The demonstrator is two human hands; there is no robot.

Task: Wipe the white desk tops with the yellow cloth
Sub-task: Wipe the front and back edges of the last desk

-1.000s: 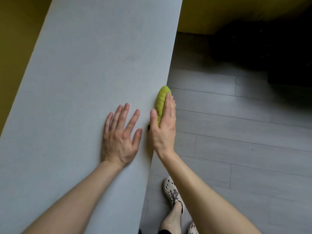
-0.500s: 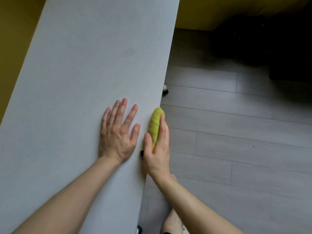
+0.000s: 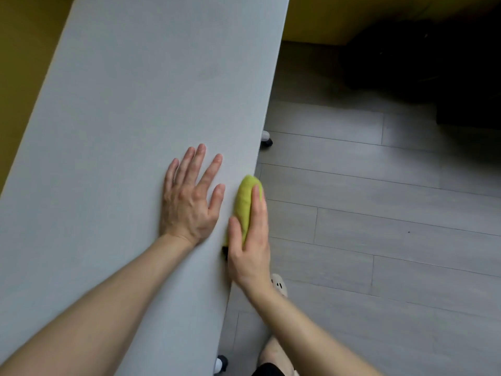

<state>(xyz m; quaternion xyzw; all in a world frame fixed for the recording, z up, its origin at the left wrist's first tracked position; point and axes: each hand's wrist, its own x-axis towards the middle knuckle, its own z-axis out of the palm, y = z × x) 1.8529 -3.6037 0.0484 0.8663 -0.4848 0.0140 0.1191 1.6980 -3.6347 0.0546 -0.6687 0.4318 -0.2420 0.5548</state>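
your right hand holds the yellow cloth against the right edge of the counter. the grip is closed on the cloth: the thumb sits on the counter side, the fingers lie along the outer side, and the cloth is squeezed between them. the cloth is bunched into a long lump. its long side runs along the edge and points away from you. it sticks out past your fingertips, so the cloth is in front and the hand is behind it.

your left hand lies flat on the counter just beside the cloth, with its fingers spread, holding nothing.

i think you are wiping the edge. the edge runs far ahead of the cloth, so a next slide would go straight along it. the wide top lies to the left of the cloth, and your left hand sits in the way of a sideways wipe.

below the edge is the grey floor. a small wheel peeks out under the counter farther ahead. your shoe shows just by your right wrist.
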